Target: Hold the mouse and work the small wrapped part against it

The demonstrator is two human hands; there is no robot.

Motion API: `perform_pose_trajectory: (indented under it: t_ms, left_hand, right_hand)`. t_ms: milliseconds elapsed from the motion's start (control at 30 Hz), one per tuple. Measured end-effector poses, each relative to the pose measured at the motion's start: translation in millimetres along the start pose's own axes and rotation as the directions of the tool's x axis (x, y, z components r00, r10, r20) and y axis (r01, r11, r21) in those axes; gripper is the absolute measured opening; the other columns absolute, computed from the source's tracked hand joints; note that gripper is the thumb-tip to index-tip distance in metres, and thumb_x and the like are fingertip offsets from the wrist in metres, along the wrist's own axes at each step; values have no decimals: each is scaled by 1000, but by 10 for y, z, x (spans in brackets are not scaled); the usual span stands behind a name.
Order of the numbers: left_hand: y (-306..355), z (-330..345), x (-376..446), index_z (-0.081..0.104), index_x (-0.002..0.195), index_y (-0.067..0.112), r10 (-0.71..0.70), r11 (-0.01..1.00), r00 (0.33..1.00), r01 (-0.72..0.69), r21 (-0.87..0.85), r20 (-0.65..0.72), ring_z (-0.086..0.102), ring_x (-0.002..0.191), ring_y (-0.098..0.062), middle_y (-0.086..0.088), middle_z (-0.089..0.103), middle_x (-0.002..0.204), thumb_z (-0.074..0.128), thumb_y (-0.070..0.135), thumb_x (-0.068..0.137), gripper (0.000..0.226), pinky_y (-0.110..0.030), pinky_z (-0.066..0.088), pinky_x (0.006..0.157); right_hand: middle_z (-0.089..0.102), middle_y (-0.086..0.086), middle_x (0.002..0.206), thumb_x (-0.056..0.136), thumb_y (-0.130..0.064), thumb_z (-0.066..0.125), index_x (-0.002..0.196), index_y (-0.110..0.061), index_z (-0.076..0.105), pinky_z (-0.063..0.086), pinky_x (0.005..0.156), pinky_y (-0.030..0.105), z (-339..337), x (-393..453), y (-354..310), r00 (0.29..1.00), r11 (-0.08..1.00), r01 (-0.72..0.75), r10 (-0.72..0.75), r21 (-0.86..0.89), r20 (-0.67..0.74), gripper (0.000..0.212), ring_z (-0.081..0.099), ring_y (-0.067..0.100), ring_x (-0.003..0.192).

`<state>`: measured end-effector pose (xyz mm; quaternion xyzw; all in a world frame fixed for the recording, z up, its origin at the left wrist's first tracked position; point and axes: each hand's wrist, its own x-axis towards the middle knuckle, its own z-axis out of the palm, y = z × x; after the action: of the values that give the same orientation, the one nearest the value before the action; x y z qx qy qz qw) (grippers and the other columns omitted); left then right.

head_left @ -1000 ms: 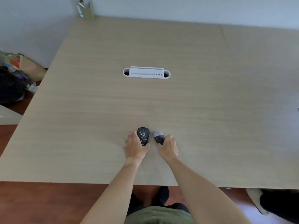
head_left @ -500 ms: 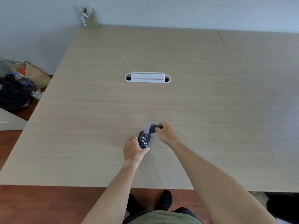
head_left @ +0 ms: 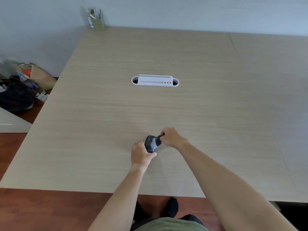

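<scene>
A small dark speckled sock [head_left: 148, 142] lies on the light wooden table [head_left: 166, 105] near its front edge. My left hand [head_left: 140, 154] grips its near end, fingers curled round it. A second dark sock with a grey part [head_left: 155, 142] lies over the speckled one. My right hand [head_left: 170, 137] pinches the far end of this grey-and-dark sock just to the right. Both forearms reach in from the bottom of the head view.
A white oval cable port [head_left: 155, 80] sits in the table's middle. A small green box of papers [head_left: 96, 19] stands at the far left corner by the wall. Bags and a dark bundle [head_left: 21, 87] lie on the floor to the left.
The two socks lay side by side, one in each hand. My right hand has carried the grey-and-dark sock up and left, laying it over the speckled sock. The camera view tilted slightly.
</scene>
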<state>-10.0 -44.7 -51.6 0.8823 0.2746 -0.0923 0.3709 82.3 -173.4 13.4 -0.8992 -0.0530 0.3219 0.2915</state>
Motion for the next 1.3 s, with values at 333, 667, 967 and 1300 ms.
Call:
perform_pose_trajectory:
  t_ms: [333, 667, 967, 1300]
  left_hand:
    - [-3, -2, -12, 55, 77, 11, 23, 1000, 1000, -23, 2, -17, 59, 76, -24, -4, 60, 84, 86, 32, 53, 45, -28, 40, 57]
    - [-9, 2, 3, 50, 68, 13, 37, 999, 999, -37, -11, -12, 51, 64, -22, -5, 59, 74, 82, 34, 51, 42, -24, 30, 47]
    - [18, -43, 7, 37, 60, 18, 19, 1000, 999, -18, -16, 37, 39, 57, -18, 1, 44, 67, 83, 32, 48, 50, -25, 25, 44]
    - [67, -65, -4, 40, 59, 19, -5, 1000, 999, 5, -10, 51, 42, 55, -17, 0, 49, 68, 86, 32, 46, 49, -25, 28, 44]
  right_hand:
    - [65, 26, 94, 69, 3, 43, 90, 11, 65, 43, 58, 38, 41, -58, -130, 1000, 1000, 16, -16, 23, -24, 32, 46, 25, 70]
    - [68, 25, 100, 74, 1, 46, 86, 7, 68, 50, 66, 40, -97, -147, -30, 994, 989, 0, 16, 145, -110, 26, 61, 41, 92]
    - [59, 17, 98, 77, -4, 44, 84, 0, 55, 45, 65, 39, -13, -214, -26, 972, 997, -69, 61, -28, -226, 14, 55, 35, 78]
    - [47, 16, 67, 79, 1, 44, 70, -1, 55, 34, 57, 33, 77, -53, -38, 987, 994, -104, 109, 43, -121, 14, 44, 28, 65]
